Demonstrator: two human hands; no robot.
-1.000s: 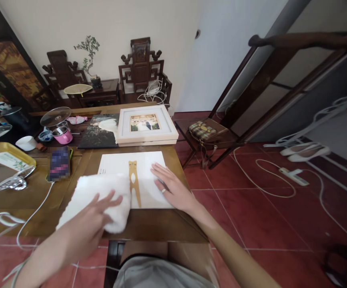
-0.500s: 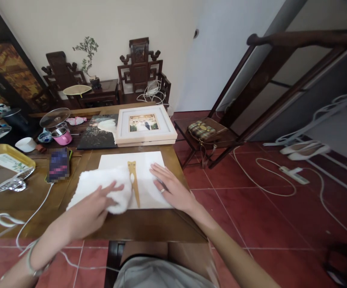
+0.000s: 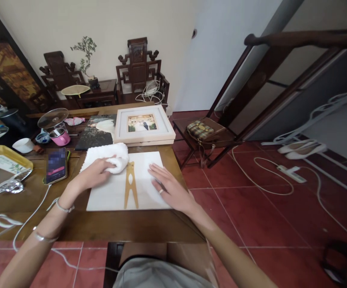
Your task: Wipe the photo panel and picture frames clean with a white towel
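Nearest: bench (image 3: 152, 228) edge, w/ white board (image 3: 110, 200) lying flat just beyond, tan cut-out-like shape (image 3: 130, 186) on its face. Hands apart from each other. R hand (image 3: 171, 189) open, palm down on board's right side. L hand (image 3: 93, 175) on white cloth (image 3: 105, 152), fingertips hidden in a fold; can't tell if pinching or just pressing. Cloth covers board's far-left corner; prob. soft, light, easy to bunch, best held mid-fold. Board looks stiff, maybe slippery; take by opp. edges. Farther: framed photo (image 3: 145, 123), dark picture panel (image 3: 91, 138).
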